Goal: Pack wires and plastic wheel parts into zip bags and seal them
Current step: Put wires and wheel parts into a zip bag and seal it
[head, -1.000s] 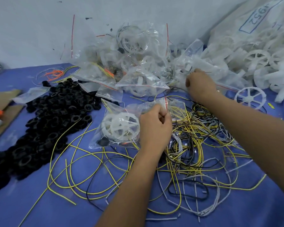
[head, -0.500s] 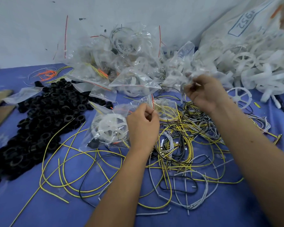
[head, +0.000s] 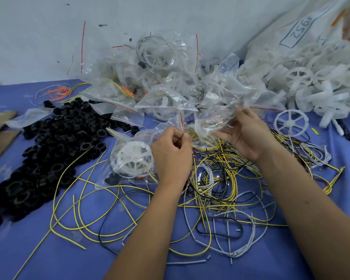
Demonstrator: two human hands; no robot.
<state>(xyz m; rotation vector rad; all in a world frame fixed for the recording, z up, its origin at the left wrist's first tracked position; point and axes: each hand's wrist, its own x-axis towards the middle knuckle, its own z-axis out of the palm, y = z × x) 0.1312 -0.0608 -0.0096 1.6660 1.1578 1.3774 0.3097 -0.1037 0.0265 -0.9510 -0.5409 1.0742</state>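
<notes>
A clear zip bag (head: 129, 158) holding a white plastic wheel and a black ring lies on the blue table, and my left hand (head: 172, 152) pinches its red-lined mouth at the top right corner. My right hand (head: 245, 134) grips a second, crumpled clear bag (head: 222, 98) lifted just above the wires. A tangle of yellow, black and white wires (head: 220, 182) spreads under and in front of both hands. A loose white wheel (head: 291, 123) lies to the right of my right hand.
A heap of black rings (head: 55, 150) covers the left of the table. Filled zip bags (head: 150, 77) are piled at the back against the wall. A big sack of white wheels (head: 315, 73) fills the back right. Cardboard (head: 0, 136) lies at the left edge.
My right hand has pulled a crumpled clear bag out of the back pile and brought it toward my left hand. My left hand has kept its pinch on the filled bag's mouth.
</notes>
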